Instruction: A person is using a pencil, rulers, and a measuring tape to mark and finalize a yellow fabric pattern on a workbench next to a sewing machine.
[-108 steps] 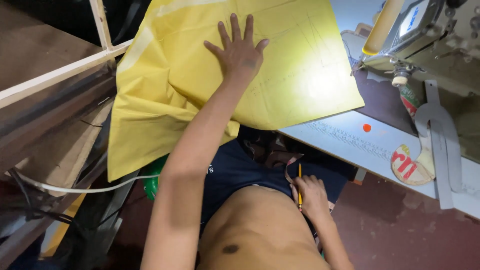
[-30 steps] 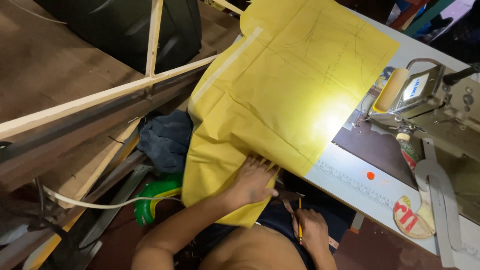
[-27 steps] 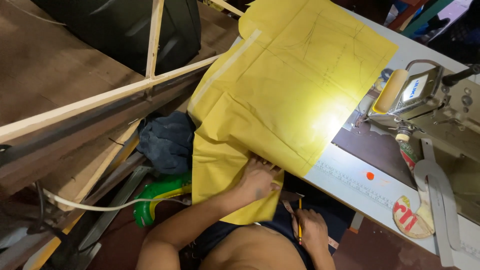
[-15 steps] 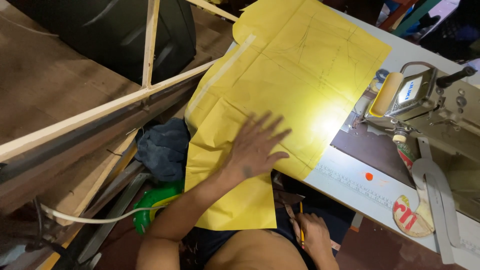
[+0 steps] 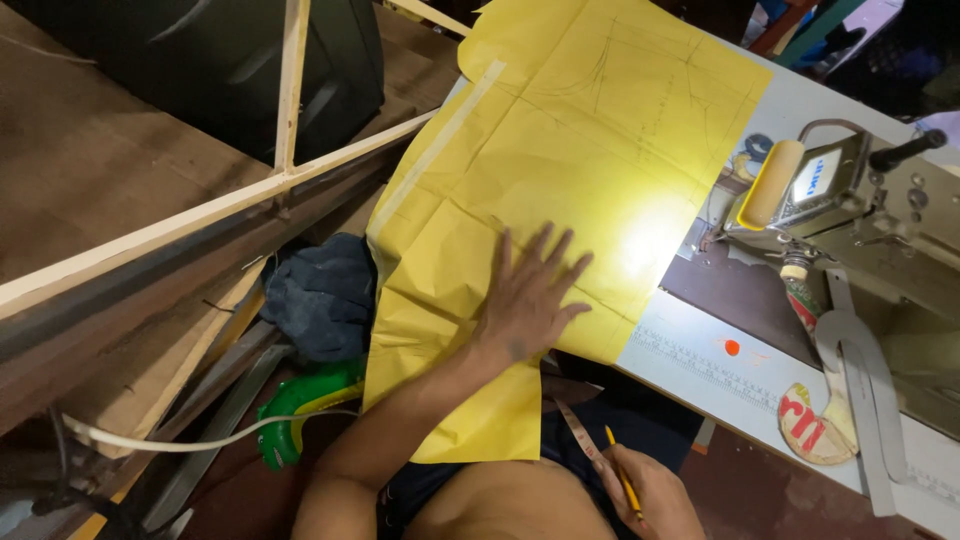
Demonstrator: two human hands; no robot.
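Observation:
A large yellow paper sheet point(image 5: 560, 150) with faint pencil lines lies over a white table point(image 5: 810, 100), its near part hanging off the edge. My left hand point(image 5: 530, 295) rests flat on the sheet with fingers spread, close to the table's front edge. Low by my lap, my right hand point(image 5: 645, 495) is shut around a yellow pencil point(image 5: 622, 478). A measuring tape point(image 5: 577, 425) hangs near that hand.
A sewing machine point(image 5: 850, 200) stands on the table at the right, with a curved ruler point(image 5: 815, 425) and a grey strip point(image 5: 865, 400) in front of it. Dark cloth point(image 5: 320, 295), a green object point(image 5: 300, 400), a white cable point(image 5: 180, 440) and wooden slats point(image 5: 200, 215) fill the left.
My left hand moved from the sheet's hanging lower edge up onto the sheet and spread flat. The right hand stayed low with the pencil.

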